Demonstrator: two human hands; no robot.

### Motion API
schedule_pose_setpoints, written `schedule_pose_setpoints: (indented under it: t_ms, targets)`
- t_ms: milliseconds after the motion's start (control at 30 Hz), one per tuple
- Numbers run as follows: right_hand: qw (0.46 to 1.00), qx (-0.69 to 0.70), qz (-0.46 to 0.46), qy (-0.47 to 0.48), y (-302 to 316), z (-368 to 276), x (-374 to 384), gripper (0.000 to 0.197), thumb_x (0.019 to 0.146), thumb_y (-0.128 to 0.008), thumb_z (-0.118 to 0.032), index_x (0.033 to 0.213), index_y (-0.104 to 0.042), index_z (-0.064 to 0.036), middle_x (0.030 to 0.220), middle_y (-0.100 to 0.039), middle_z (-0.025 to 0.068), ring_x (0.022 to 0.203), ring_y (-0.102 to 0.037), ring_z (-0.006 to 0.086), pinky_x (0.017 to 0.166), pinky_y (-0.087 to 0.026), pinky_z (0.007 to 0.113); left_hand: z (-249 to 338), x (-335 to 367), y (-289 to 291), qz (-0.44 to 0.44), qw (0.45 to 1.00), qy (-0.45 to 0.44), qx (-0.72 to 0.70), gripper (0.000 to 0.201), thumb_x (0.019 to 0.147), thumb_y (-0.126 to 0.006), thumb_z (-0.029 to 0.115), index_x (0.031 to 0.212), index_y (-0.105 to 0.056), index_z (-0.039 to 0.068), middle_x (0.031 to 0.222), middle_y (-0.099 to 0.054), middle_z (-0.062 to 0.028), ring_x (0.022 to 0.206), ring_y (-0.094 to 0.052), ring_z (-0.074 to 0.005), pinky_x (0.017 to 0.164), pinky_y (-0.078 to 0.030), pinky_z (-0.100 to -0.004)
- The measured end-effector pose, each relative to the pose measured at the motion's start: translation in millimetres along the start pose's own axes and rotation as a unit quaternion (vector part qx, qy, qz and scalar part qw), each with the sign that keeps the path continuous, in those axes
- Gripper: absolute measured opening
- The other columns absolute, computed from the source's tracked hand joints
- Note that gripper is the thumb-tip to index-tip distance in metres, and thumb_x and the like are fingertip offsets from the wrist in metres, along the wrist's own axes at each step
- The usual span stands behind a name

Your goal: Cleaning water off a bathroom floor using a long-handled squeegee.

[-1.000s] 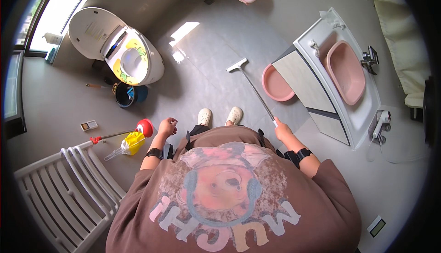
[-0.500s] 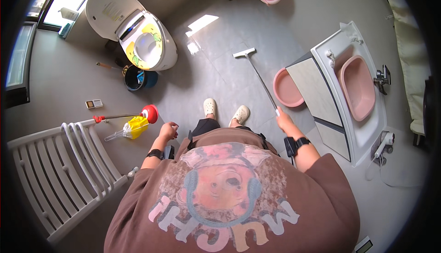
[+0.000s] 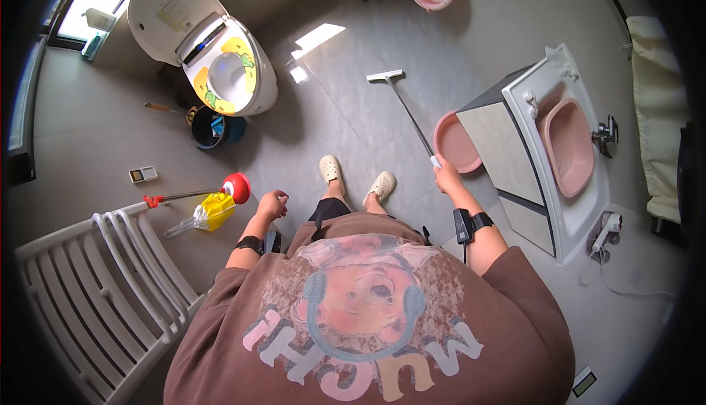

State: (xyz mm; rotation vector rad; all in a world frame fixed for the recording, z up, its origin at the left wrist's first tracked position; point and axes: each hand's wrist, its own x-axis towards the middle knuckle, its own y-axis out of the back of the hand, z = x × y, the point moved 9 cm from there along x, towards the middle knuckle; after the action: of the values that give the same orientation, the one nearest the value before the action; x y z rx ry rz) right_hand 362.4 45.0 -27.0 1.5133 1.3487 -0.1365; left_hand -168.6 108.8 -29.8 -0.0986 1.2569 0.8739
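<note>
My right hand grips the light end of a long-handled floor squeegee. Its grey pole slants away to the far left, and its white blade rests on the tiled floor. My left hand hangs at my left side with its fingers curled in and nothing visible in them. Nearest to that hand are a red plunger and a yellow and clear folded umbrella, both by the white rack.
A toilet with raised lid stands far left, beside a dark bin. At right, a washbasin cabinet holds a pink basin. Another pink basin is below it. The white slatted rack is near left.
My right hand and the squeegee sit slightly further left and nearer in the picture. The whole view has shifted a little. My grip on the handle is the same.
</note>
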Motion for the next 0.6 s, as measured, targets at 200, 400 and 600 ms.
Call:
schedule_pose_setpoints:
  t_ms: [200,400,600]
  targets:
    - [0.991,-0.025,-0.052,-0.118,-18.5,5.8,-54.7,0.046,0.085,-0.045,-0.015,0.13,-0.038,-0.0217,0.103,-0.058,0.0142,0.066,-0.061,0.0308,0.04,-0.045,0.037,-26.2,3.0,8.1,-0.014,0.999,0.036,-0.037,0.023,0.087,-0.047,0.017,0.103,-0.057,0.004,0.069,-0.062,-0.0094,0.056,-0.061,-0.0163,0.05,-0.05,-0.0278]
    - [0.987,0.055,-0.061,-0.136,-38.9,-42.1,-5.3,0.05,0.086,-0.044,-0.017,0.134,-0.031,-0.0214,0.074,-0.059,0.0128,0.04,-0.052,0.0218,0.034,-0.04,0.034,-64.8,8.2,26.7,-0.025,0.996,0.075,-0.047,0.023,0.086,-0.05,0.017,0.102,-0.057,0.003,0.068,-0.062,-0.0105,0.057,-0.062,-0.018,0.05,-0.05,-0.0295]
    - [0.991,-0.001,-0.046,-0.129,-33.7,-71.9,19.9,0.052,0.086,-0.039,-0.018,0.136,-0.025,-0.0237,0.065,-0.056,0.01,0.039,-0.05,0.0194,0.032,-0.037,0.032,-68.6,22.1,60.4,-0.009,0.997,0.052,-0.058,0.022,0.087,-0.05,0.018,0.102,-0.057,0.004,0.068,-0.063,-0.01,0.057,-0.062,-0.0168,0.05,-0.05,-0.0287]
